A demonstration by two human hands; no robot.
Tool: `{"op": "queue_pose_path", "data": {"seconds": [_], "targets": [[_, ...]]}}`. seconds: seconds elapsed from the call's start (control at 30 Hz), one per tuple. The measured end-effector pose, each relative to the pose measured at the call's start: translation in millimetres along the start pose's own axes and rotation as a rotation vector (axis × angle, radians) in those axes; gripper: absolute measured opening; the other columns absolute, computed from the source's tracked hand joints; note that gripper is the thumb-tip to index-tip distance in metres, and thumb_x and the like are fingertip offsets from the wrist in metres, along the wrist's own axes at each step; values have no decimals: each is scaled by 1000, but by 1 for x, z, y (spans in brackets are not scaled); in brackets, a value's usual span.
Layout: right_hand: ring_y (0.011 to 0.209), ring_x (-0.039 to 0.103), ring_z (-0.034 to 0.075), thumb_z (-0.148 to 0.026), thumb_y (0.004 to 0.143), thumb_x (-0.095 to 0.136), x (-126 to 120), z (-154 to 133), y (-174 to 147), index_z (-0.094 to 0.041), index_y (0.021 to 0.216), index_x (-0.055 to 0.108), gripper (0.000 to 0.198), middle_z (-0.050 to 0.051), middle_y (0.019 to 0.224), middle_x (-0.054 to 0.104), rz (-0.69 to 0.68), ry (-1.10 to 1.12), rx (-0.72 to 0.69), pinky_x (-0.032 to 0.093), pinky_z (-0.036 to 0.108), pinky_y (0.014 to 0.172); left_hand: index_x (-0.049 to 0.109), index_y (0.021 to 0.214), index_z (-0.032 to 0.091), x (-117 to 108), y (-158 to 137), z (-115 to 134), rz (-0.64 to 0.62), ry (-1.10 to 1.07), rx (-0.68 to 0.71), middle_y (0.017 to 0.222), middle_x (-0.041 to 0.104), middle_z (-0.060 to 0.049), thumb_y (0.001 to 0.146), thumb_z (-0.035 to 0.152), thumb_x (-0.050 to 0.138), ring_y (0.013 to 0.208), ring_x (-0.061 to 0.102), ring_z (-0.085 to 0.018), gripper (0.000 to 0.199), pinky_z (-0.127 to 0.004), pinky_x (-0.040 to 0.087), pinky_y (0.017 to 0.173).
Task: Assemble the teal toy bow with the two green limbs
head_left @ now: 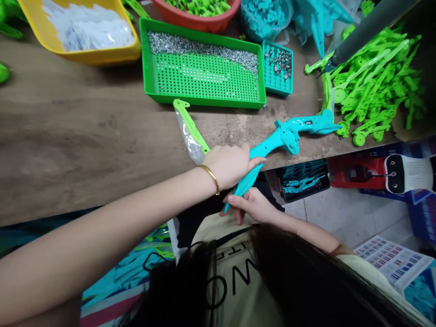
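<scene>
A long turquoise moulded plastic part (pixel 289 131) lies slanting over the workbench's front edge. My left hand (pixel 228 164), with a gold bangle at the wrist, is closed over its near portion. Below, my right hand (pixel 250 205) pinches the narrow, pointed turquoise piece (pixel 248 182) that comes out under my left hand; whether the two pieces are joined is hidden. Beside my left hand is a lime-green arm with a clear grey section (pixel 190 131), its near end hidden. Another lime-green arm (pixel 327 91) meets the far end of the turquoise part.
Behind stand a green perforated tray (pixel 204 97) of small screws, a small teal tray (pixel 289 88) of metal bits, a yellow bin (pixel 91 56) of clear pieces and a red bowl (pixel 204 20). A grey rod (pixel 368 32) slants above piled lime-green parts (pixel 381 86).
</scene>
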State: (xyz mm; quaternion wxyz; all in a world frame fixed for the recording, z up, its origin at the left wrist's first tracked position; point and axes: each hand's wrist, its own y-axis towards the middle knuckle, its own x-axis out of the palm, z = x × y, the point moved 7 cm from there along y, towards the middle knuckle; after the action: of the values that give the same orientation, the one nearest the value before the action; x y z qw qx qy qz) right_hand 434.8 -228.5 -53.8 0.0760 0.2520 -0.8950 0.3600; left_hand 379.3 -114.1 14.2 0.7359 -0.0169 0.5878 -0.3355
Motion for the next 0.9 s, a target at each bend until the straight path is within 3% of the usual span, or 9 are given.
{"op": "queue_pose_path", "data": {"seconds": [0.1, 0.27, 0.43, 0.6, 0.7, 0.8, 0.83, 0.87, 0.9], "targets": [[41, 55, 8, -68, 74, 61, -22, -11, 1, -15, 75, 59, 53, 0, 60, 67, 84, -22, -23, 42, 20, 41, 57, 111, 13, 3, 1, -1, 6, 36, 6, 88, 71, -16, 92, 67, 19, 88, 70, -35, 68, -41, 51, 71], [32, 35, 3, -60, 79, 61, -39, -20, 3, -18, 65, 49, 46, -9, 41, 48, 199, -25, -165, 25, 17, 35, 57, 112, 14, 3, -1, -10, 0, 51, -35, 89, 71, -16, 93, 64, 13, 88, 70, -35, 69, -43, 51, 72], [34, 34, 3, -65, 77, 60, -24, -21, 13, -19, 59, 47, 51, -9, 38, 44, 265, -11, -211, 26, 19, 39, 57, 110, 16, 1, 6, -15, -46, 51, -18, 90, 71, -15, 96, 54, 14, 87, 70, -35, 60, -40, 49, 70], [36, 39, 5, -70, 80, 50, 5, -30, 23, -19, 64, 51, 54, -8, 40, 46, 142, -99, -150, 31, 20, 43, 61, 100, 20, -6, 9, -30, -24, -16, -17, 94, 72, -12, 97, 50, 13, 87, 70, -30, 56, -35, 46, 69], [47, 48, 9, -64, 89, 42, -7, -72, 13, -17, 71, 60, 53, -3, 49, 54, 142, -482, -233, 36, 22, 51, 60, 101, 22, -6, -8, -48, -25, 34, -80, 88, 72, -10, 95, 55, 10, 82, 70, -30, 60, -35, 44, 64], [69, 56, 13, -54, 94, 40, -64, -155, -17, -17, 85, 66, 47, 4, 73, 65, 641, -993, -555, 38, 27, 67, 58, 99, 20, -5, -32, -64, -64, 156, -136, 78, 70, -11, 95, 56, 5, 73, 69, -31, 64, -34, 42, 59], [77, 58, 16, -51, 95, 39, -80, -176, -22, -16, 94, 67, 45, 6, 81, 67, 747, -1146, -598, 38, 29, 71, 57, 99, 19, -5, -39, -67, -75, 196, -140, 75, 70, -11, 95, 55, 5, 71, 68, -31, 64, -34, 41, 57], [82, 59, 18, -52, 95, 40, -91, -189, -19, -16, 98, 67, 45, 8, 86, 68, 731, -1303, -602, 38, 30, 73, 57, 99, 18, -5, -45, -69, -79, 231, -141, 74, 69, -11, 96, 54, 5, 70, 68, -30, 63, -34, 41, 56], [86, 60, 20, -53, 96, 38, -99, -195, -10, -17, 96, 68, 46, 9, 91, 68, 626, -1446, -557, 37, 30, 73, 56, 99, 17, -5, -50, -70, -77, 257, -137, 74, 69, -11, 96, 53, 6, 70, 68, -30, 62, -33, 40, 55]]}}
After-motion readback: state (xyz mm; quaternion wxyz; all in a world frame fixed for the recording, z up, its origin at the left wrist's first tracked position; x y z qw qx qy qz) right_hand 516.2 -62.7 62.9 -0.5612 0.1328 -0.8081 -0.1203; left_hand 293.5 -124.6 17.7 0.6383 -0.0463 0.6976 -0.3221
